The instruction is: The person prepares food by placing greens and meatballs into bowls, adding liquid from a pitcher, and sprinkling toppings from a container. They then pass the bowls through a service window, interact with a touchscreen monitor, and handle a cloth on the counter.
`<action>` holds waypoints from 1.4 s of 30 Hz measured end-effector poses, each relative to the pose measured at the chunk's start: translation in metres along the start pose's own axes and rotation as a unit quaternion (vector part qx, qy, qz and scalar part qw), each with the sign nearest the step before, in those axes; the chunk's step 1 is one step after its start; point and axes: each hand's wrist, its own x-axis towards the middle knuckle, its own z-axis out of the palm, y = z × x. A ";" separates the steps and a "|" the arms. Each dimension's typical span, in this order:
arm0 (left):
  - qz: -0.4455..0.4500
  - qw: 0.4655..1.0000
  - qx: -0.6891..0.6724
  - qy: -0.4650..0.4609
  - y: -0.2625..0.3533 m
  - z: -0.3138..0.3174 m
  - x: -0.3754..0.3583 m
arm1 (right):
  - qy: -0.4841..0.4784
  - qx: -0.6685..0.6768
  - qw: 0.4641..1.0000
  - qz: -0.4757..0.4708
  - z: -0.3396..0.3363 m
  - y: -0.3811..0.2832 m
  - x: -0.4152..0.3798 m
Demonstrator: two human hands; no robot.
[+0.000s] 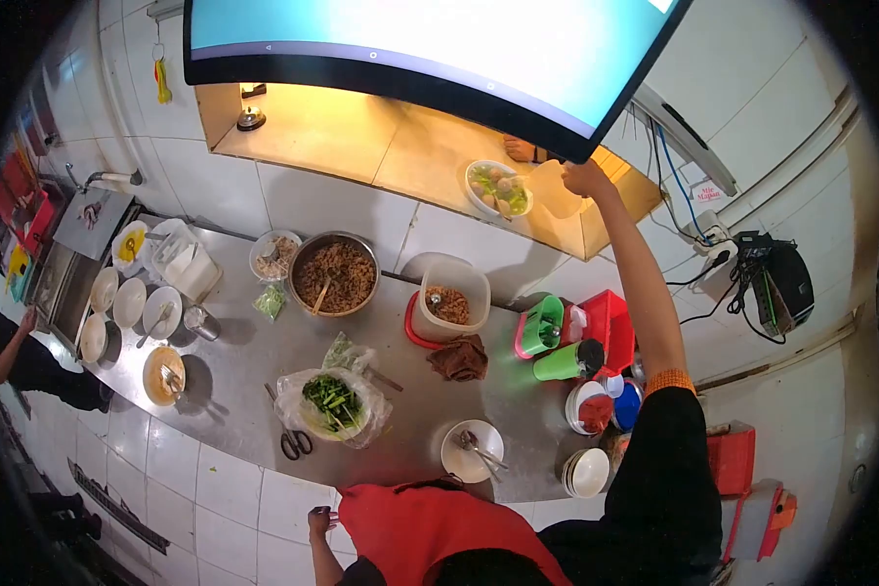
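My right hand (584,179) reaches up to the serving window, its fingers closed at the edge of a tan rounded shape (552,192) on the ledge; I cannot tell what they hold. Left of it stands a white bowl of meatballs and greens in broth (498,188). Down by my left side, past the front edge of the counter, hangs my left hand (320,520). Its fingers are curled, and what may be inside them is hidden. Nearest to me on the counter is a white bowl with spoons (473,450).
Another person's hand (520,148) shows behind the ledge; a person (39,356) stands far left. On the steel counter (249,396) are a pot of brown minced food (334,274), bagged greens (332,402), scissors (296,444) and a red basket (610,327). A screen (430,49) hangs above.
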 end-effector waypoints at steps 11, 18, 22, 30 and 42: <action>-0.003 1.000 0.011 -0.009 0.010 0.000 -0.003 | -0.008 -0.073 0.995 -0.074 -0.014 0.007 -0.019; 0.008 1.000 0.013 0.003 0.011 -0.004 -0.003 | -0.011 0.221 0.973 0.065 -0.019 0.008 -0.057; -0.006 1.000 0.002 0.003 0.004 -0.003 -0.005 | -0.012 0.391 0.917 0.085 -0.001 0.024 -0.080; 0.112 0.984 0.138 0.010 -0.013 0.003 0.015 | 0.011 0.627 0.779 -0.009 0.054 0.047 -0.154; 0.161 0.955 0.212 0.127 0.006 0.051 0.052 | -0.089 0.623 0.777 0.011 0.137 0.022 -0.258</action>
